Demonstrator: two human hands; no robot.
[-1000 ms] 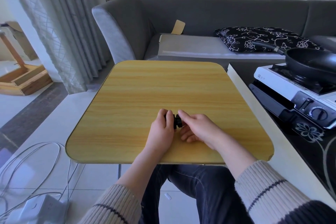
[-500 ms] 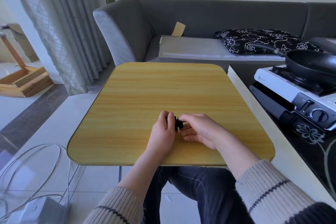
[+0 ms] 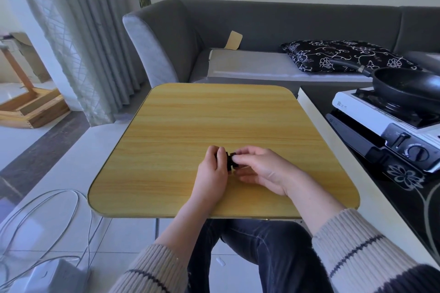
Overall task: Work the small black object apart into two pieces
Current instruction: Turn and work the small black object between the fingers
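Fingers of both hands pinch small black object.

Black object — yellow wood-grain table

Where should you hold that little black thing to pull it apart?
One grip on each end, from opposite sides, as here: left hand and right hand pinch the small black object with its middle showing between them. The seam itself is too small to see.

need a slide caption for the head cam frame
Both hands, left hand and right hand, grip a small black object over a wooden table.
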